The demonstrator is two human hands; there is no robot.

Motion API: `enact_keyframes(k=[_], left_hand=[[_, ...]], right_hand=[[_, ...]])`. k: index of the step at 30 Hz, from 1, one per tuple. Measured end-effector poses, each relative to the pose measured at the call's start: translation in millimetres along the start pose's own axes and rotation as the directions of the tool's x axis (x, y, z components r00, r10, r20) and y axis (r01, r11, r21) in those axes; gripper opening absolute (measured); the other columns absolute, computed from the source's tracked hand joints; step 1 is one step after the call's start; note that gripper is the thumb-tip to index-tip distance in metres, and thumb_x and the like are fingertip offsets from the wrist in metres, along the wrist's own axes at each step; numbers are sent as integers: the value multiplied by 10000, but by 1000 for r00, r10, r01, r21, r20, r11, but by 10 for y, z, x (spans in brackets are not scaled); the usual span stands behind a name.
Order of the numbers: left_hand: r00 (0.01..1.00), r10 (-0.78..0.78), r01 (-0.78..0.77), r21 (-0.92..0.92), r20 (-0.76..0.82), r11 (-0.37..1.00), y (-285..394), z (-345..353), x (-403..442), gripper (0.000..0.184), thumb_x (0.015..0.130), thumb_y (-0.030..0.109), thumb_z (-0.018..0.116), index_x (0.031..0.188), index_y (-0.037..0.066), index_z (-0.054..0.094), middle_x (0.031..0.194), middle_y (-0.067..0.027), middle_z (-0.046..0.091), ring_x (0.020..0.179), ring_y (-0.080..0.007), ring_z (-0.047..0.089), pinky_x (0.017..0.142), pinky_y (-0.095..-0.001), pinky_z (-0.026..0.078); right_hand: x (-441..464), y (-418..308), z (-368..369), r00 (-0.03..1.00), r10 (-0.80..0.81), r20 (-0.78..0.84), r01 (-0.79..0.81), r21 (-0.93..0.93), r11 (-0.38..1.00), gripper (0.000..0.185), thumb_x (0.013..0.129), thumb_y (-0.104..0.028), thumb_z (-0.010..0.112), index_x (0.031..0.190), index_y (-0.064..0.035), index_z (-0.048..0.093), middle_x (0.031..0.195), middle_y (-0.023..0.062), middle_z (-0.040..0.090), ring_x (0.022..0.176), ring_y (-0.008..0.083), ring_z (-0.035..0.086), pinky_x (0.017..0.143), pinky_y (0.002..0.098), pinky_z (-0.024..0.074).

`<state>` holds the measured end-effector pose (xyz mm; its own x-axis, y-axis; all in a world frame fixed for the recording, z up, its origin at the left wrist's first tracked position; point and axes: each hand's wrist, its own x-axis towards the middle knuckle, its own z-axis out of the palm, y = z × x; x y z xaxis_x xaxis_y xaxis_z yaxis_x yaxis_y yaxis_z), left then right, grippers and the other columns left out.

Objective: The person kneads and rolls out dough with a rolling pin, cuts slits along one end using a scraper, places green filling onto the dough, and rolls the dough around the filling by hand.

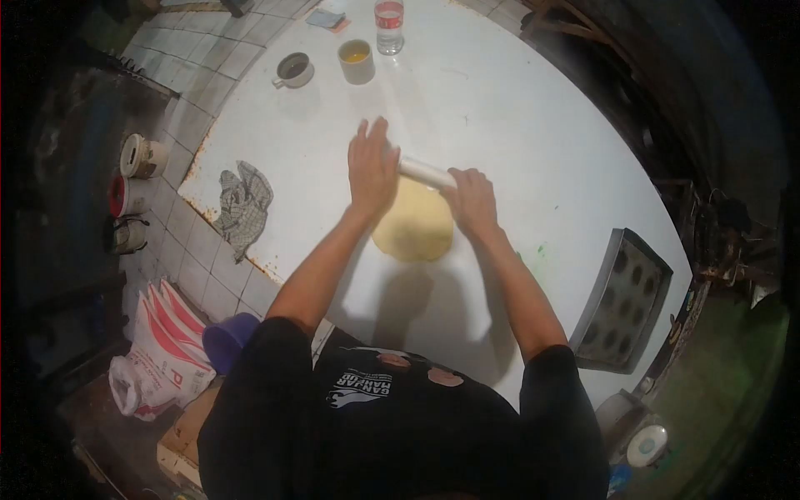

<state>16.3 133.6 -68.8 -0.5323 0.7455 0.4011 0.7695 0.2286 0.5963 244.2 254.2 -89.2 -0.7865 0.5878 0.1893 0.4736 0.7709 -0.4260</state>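
A pale rolling pin (427, 172) lies across the far edge of a flat, rounded sheet of yellow dough (412, 221) on the white table. My left hand (372, 171) holds the pin's left end under the palm, its fingers reaching forward past it. At the other end, my right hand (473, 200) is closed over the pin with curled fingers. Both palms hide the pin's tips. Shadows of my arms and head fall over the dough and the table in front of me.
Toward the back stand a cup with dark contents (294, 71), a mug with yellow contents (357, 62) and a clear bottle (389, 29). A crumpled checkered cloth (244, 208) lies left. A dark baking tray (623, 302) rests near the right edge of the white table (525, 125).
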Motion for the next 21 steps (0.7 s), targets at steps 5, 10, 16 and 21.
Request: enact_keyframes(k=[5,10,16,21], left_hand=[[979,117,-132,83,167,988,387,515,-664,637,1064,275,646,1623,16,486,1666,-202,509,1584,-446,398,1279,-659,280],[955,193,-245,231,227,942,340,921,-390,646,1112,354,575,1660,36,448,1716,-222,440,1628,-412,346,1275,-712,241],[950,139,-240,368,281,899,294,1322,148,675,1139,443,506,1708,104,381,1758,-185,368,1648,-383,296,1295,-698,216],[959,176,-207,125,221,970,272,1314,483,673,1118,344,560,1698,63,369,1728,-204,405,1627,-435,307,1288,-642,261]], right_hand=[[-484,32,186,983,-62,172,56,37,998,527,950,-285,807,1431,-159,631,1195,135,634,1152,342,600,1020,503,467],[-430,166,199,993,-44,113,61,-152,986,574,972,-286,789,1508,-244,589,1313,118,596,1244,319,565,1076,496,441],[-106,368,102,985,-33,170,61,-168,984,632,964,-336,803,1551,-267,577,1295,103,595,1216,306,572,1057,488,448],[46,366,-23,983,-22,182,42,-107,993,557,950,-289,803,1479,-199,654,1214,123,642,1166,332,607,1027,479,480]])
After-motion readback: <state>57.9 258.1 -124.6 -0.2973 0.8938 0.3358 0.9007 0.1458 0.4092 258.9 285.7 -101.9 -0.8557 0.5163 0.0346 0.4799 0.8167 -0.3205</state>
